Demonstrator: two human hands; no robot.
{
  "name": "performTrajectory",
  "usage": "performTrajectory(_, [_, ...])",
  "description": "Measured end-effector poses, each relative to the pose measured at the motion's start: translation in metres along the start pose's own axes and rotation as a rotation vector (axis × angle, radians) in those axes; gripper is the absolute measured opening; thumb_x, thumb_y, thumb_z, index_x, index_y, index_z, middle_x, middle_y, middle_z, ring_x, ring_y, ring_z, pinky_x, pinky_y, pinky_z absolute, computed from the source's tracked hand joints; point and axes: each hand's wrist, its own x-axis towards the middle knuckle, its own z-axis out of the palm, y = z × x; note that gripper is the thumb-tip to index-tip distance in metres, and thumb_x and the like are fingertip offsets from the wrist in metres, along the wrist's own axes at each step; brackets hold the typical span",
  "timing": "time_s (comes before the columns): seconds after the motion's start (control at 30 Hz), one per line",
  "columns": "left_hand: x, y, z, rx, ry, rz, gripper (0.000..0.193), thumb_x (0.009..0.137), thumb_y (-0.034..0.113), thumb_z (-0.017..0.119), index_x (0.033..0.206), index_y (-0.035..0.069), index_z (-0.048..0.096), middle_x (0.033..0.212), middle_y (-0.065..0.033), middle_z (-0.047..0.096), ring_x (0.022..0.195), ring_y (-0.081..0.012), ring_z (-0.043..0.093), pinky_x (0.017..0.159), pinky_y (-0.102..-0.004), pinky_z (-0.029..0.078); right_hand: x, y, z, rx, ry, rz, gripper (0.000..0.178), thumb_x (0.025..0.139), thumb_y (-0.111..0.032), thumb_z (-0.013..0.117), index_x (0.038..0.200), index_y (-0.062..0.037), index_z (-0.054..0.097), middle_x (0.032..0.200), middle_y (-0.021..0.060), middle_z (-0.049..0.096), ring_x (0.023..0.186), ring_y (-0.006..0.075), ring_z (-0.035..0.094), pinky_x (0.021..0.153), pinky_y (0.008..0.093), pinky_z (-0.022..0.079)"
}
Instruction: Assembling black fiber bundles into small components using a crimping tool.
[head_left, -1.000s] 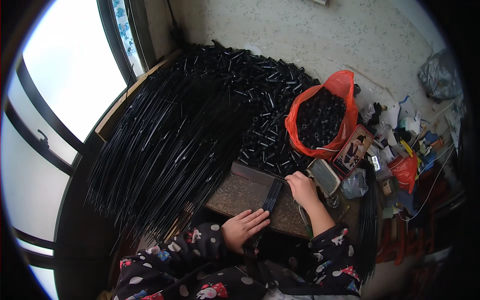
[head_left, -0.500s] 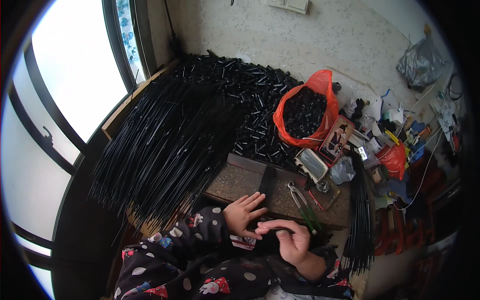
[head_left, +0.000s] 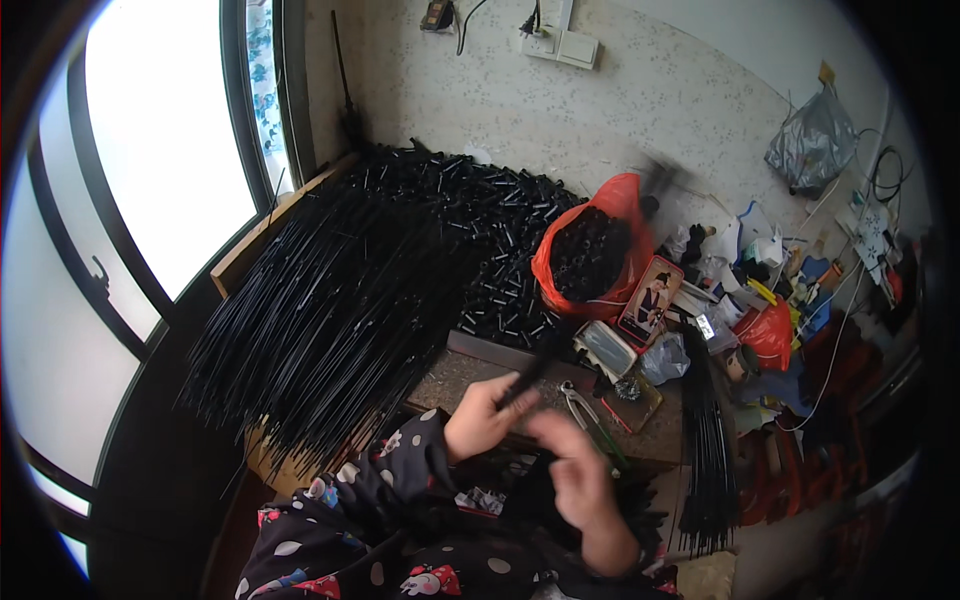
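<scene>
Left hand [head_left: 483,420] gripping, rod bundle [head_left: 543,362] lifted

Left fingers are closed around the near end of the black rod bundle. Right hand [head_left: 580,480] is motion-blurred just beside it, fingers partly curled; can't tell if it holds anything.

Change: left hand no longer lies spread at the edge of the board [head_left: 455,376]. Bundle is up and slants toward the red bag [head_left: 547,277], far end smeared; can't tell if they touch. My read: the hand now carries it, not the board.

Materials: loose rods [head_left: 320,310] at left are thin, long, straightish, semi-gloss. Short tubes [head_left: 505,205] heap up behind, cylindrical, shiny. Bag is thin, creased film. Board is speckled brown, grainy. Pliers [head_left: 580,404]: bare metal head, green handles.
</scene>
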Motion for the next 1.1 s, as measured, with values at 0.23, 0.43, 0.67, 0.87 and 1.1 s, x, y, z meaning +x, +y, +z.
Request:
performTrajectory(0.23, [0.011, -0.009, 0.034, -1.123, 0.523, -0.024, 0.027, 0.094, 0.030, 0.040, 0.084, 0.006, 0.048, 0.086, -0.0075, 0.051, 0.083, -0.0185, 0.046, 0.085, -0.0361, 0.039, 0.053, 0.091, 0.013, 1.400, 0.819, 0.379, 0.044, 0.090, -0.042, 0.045, 0.106, -0.0006, 0.047, 0.106, 0.0121, 0.056, 0.103, 0.0264, 0.054, 0.092, 0.0399, 0.042])
performTrajectory(0.43, [-0.029, 0.000, 0.045, -1.126, -0.376, -0.508, 0.066, 0.089, 0.048, 0.041, 0.128, -0.005, 0.037, 0.121, -0.0205, 0.050, 0.116, -0.0295, 0.046, 0.099, -0.0373, 0.035, 0.090, 0.028, -0.038, 0.918, 0.896, -0.063, 0.028, 0.092, -0.033, 0.046, 0.097, -0.0056, 0.051, 0.073, 0.0020, 0.051, 0.062, 0.0121, 0.047, 0.066, 0.0317, 0.046])
performTrajectory(0.67, [0.045, 0.076, -0.017, 0.298, -0.067, 0.703, 0.047, 0.075, 0.030, 0.068, 0.104, -0.005, 0.058, 0.101, -0.0205, 0.060, 0.094, -0.0336, 0.059, 0.088, -0.0429, 0.042, 0.041, 0.054, 0.006, 0.427, 0.521, -0.064, 0.018, 0.094, -0.013, 0.041, 0.100, 0.0018, 0.048, 0.074, 0.0078, 0.056, 0.064, 0.0130, 0.054, 0.065, 0.0275, 0.047])
performTrajectory(0.87, [0.057, -0.002, -0.021, 0.047, -0.229, -0.131, 0.015, 0.085, 0.012, 0.058, 0.095, 0.001, 0.062, 0.080, -0.0040, 0.066, 0.077, -0.0111, 0.061, 0.099, -0.0348, 0.035, 0.012, 0.136, 0.054, 0.275, 0.129, 0.224, 0.016, 0.090, -0.014, 0.049, 0.099, -0.0024, 0.055, 0.080, 0.0040, 0.060, 0.075, 0.0119, 0.055, 0.069, 0.0267, 0.044])
performTrajectory(1.1, [0.080, 0.014, -0.044, -0.317, -0.877, -0.054, 0.055, 0.081, 0.026, 0.064, 0.124, -0.001, 0.041, 0.114, -0.0164, 0.052, 0.109, -0.0229, 0.051, 0.101, -0.0354, 0.031, 0.010, 0.151, 0.038, 0.476, 0.300, 0.322, 0.019, 0.091, -0.014, 0.046, 0.102, -0.0002, 0.053, 0.086, 0.0100, 0.060, 0.074, 0.0165, 0.058, 0.068, 0.0299, 0.048])
